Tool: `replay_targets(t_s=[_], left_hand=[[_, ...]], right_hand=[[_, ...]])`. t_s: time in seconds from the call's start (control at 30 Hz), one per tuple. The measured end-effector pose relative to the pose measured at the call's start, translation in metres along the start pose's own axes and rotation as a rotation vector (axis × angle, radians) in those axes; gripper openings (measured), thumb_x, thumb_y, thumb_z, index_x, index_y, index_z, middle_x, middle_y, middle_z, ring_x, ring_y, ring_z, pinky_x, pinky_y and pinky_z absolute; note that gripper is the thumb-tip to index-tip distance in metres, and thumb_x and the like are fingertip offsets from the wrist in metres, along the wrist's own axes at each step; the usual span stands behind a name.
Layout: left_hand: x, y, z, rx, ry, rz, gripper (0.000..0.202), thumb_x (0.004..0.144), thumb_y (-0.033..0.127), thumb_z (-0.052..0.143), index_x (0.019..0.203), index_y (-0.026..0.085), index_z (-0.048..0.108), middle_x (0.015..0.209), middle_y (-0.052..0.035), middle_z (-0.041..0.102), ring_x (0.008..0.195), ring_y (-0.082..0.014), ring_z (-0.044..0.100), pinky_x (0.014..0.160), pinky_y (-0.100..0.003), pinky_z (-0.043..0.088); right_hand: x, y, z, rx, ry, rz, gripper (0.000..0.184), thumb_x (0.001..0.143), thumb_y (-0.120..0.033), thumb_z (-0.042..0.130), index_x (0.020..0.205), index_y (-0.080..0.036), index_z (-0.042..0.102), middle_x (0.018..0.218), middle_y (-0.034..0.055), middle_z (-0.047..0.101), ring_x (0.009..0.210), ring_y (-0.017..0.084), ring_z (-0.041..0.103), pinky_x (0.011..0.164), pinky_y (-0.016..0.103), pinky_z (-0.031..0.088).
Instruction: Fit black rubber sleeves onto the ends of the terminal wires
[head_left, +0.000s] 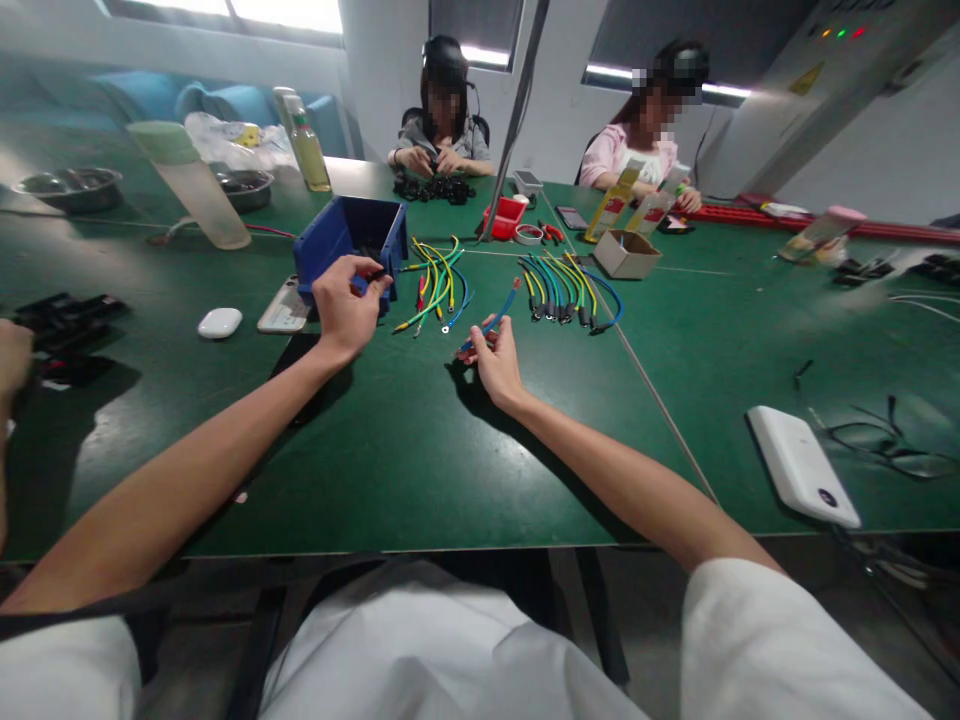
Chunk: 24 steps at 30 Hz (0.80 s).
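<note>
My left hand hovers at the front lip of a blue plastic bin, fingers pinched on something small and dark that I cannot make out. My right hand rests on the green table, fingers closed round a short blue wire with a red sleeve at its far tip. A loose heap of yellow, green and blue wires lies between the bin and my right hand. A tidy row of wires with dark ends lies just beyond my right hand.
A phone and a white oval case lie left of the bin. A white power bank and glasses sit at right. Two people work across the table, by a cardboard box, red tray, bottles and metal bowls.
</note>
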<state>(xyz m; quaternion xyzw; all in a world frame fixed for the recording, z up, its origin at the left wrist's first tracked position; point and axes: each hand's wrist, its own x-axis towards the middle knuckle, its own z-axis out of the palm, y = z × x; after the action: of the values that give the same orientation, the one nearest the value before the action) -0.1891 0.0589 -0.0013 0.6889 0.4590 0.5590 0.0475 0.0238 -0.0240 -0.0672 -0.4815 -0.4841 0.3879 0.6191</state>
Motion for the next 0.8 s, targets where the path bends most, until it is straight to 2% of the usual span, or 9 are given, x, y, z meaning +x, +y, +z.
replay_targets(t_s=[0.17, 0.23, 0.3, 0.37, 0.47, 0.63, 0.8], left_hand=[[-0.035, 0.034, 0.001, -0.076, -0.176, 0.092, 0.018, 0.081, 0.03, 0.07, 0.093, 0.017, 0.067, 0.087, -0.0034, 0.069, 0.072, -0.0138, 0.06, 0.065, -0.025, 0.046], [-0.047, 0.042, 0.005, -0.144, -0.243, 0.038, 0.023, 0.082, 0.035, 0.07, 0.096, 0.017, 0.066, 0.087, -0.0031, 0.069, 0.071, -0.0137, 0.061, 0.064, -0.024, 0.046], [-0.058, 0.046, 0.012, -0.246, -0.3, -0.079, 0.027, 0.081, 0.038, 0.07, 0.099, 0.018, 0.065, 0.086, -0.0026, 0.069, 0.069, -0.0134, 0.061, 0.062, -0.024, 0.047], [-0.068, 0.045, 0.021, -0.357, -0.348, -0.199, 0.028, 0.08, 0.039, 0.07, 0.097, 0.018, 0.064, 0.085, -0.0026, 0.068, 0.069, -0.0137, 0.062, 0.063, -0.025, 0.049], [-0.081, 0.037, 0.033, -0.449, -0.396, -0.303, 0.027, 0.077, 0.039, 0.072, 0.091, 0.017, 0.064, 0.084, -0.0028, 0.068, 0.072, -0.015, 0.063, 0.066, -0.027, 0.052], [-0.09, 0.025, 0.04, -0.496, -0.471, -0.377, 0.027, 0.071, 0.037, 0.077, 0.088, 0.019, 0.065, 0.084, -0.0032, 0.068, 0.074, -0.017, 0.065, 0.069, -0.029, 0.054], [-0.089, 0.025, 0.038, -0.512, -0.499, -0.401, 0.027, 0.071, 0.038, 0.077, 0.088, 0.019, 0.066, 0.086, -0.0044, 0.07, 0.077, -0.019, 0.067, 0.073, -0.032, 0.055]], right_hand=[[0.001, 0.0, 0.0, 0.025, -0.008, 0.013, 0.032, 0.086, -0.05, 0.058, 0.1, -0.027, 0.04, 0.077, -0.0045, 0.058, 0.058, 0.011, 0.062, 0.052, 0.025, 0.048], [0.001, 0.0, 0.0, 0.027, -0.004, 0.017, 0.032, 0.086, -0.049, 0.058, 0.099, -0.027, 0.04, 0.077, -0.0045, 0.058, 0.057, 0.011, 0.062, 0.052, 0.025, 0.048], [0.001, -0.001, 0.0, 0.02, 0.012, 0.021, 0.031, 0.087, -0.048, 0.058, 0.099, -0.027, 0.039, 0.078, -0.0043, 0.058, 0.057, 0.011, 0.061, 0.052, 0.025, 0.048], [0.001, -0.001, 0.001, 0.019, 0.037, 0.028, 0.029, 0.087, -0.047, 0.058, 0.099, -0.027, 0.04, 0.078, -0.0042, 0.058, 0.057, 0.01, 0.061, 0.052, 0.025, 0.048], [0.001, -0.002, 0.001, 0.04, 0.075, 0.039, 0.029, 0.087, -0.045, 0.058, 0.099, -0.026, 0.04, 0.077, -0.0043, 0.058, 0.055, 0.01, 0.06, 0.052, 0.026, 0.048], [0.002, -0.003, 0.001, 0.085, 0.107, 0.035, 0.029, 0.086, -0.044, 0.06, 0.098, -0.027, 0.039, 0.076, -0.0047, 0.058, 0.055, 0.011, 0.06, 0.05, 0.026, 0.048], [0.002, -0.003, 0.002, 0.102, 0.131, 0.041, 0.028, 0.086, -0.04, 0.06, 0.098, -0.028, 0.038, 0.074, -0.0055, 0.058, 0.055, 0.012, 0.061, 0.052, 0.026, 0.051]])
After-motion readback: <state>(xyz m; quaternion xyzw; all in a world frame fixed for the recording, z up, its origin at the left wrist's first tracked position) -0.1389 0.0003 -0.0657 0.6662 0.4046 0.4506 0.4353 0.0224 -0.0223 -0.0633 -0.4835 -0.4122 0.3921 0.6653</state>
